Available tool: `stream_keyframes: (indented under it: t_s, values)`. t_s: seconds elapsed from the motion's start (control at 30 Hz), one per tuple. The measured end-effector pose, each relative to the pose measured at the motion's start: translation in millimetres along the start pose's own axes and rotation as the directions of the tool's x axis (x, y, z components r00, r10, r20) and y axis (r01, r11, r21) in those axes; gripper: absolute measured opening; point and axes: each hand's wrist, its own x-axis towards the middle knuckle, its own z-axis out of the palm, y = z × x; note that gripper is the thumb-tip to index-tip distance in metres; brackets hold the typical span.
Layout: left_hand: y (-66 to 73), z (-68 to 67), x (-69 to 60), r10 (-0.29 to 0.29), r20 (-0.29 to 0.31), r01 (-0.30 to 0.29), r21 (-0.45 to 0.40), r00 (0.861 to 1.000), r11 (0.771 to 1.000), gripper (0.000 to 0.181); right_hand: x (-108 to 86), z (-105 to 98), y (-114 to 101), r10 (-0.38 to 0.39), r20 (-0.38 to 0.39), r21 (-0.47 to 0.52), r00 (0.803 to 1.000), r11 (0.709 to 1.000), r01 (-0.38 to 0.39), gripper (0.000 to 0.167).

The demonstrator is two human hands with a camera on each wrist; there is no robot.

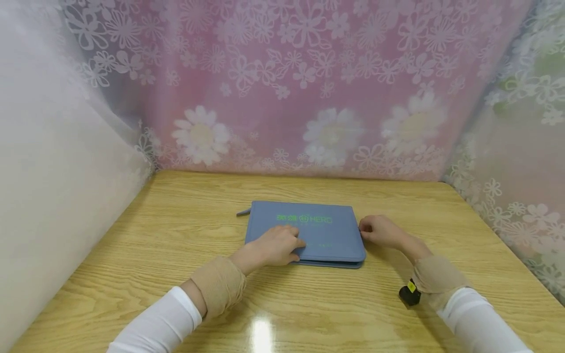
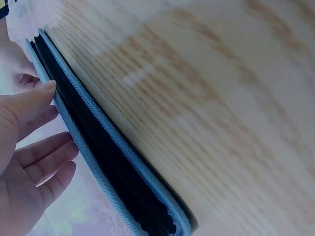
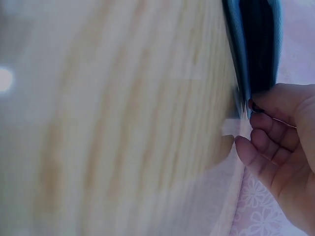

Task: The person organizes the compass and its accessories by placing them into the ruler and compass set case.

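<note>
A blue zip case (image 1: 265, 215) with green lettering lies flat on the wooden table. Its front side gapes a little, and the dark zip (image 2: 93, 125) runs between its two covers. My left hand (image 1: 278, 245) rests on the top cover at the front, its thumb (image 2: 47, 88) at the cover's edge and its other fingers loosely bent. At the case's right side, my right hand (image 1: 384, 233) pinches a small dark zip pull (image 3: 255, 106) between thumb and forefinger. The zip pull is hidden in the head view.
A short blue strap (image 1: 243, 212) sticks out at the case's back left corner. Floral curtains (image 1: 265, 98) stand behind the wooden table (image 1: 190, 201) and along its sides. A small black device (image 1: 409, 295) is at the right wrist's band.
</note>
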Motion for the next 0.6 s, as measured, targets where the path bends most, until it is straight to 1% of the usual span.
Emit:
stream_keyframes:
  t_s: [0.17, 0.3, 0.6]
  values:
    - [-0.4, 1.0, -1.1, -0.011, 0.001, 0.011, -0.020, 1.000, 1.000, 0.037, -2.7, 2, -3, -0.017, 0.001, 0.008, 1.000, 1.000, 0.017, 0.016]
    - [-0.3, 1.1, -2.0, -0.018, -0.001, 0.018, -0.043, 1.000, 0.999, 0.036, -6.6, 3, -6, -0.026, 0.026, 0.036, 0.999, 0.999, 0.025, 0.019]
    - [-1.8, 2.0, -0.1, 0.005, -0.025, -0.006, -0.048, 1.000, 0.999, 0.036, -22.6, 1, -17, -0.049, 0.053, 0.033, 0.997, 0.998, 0.048, 0.024]
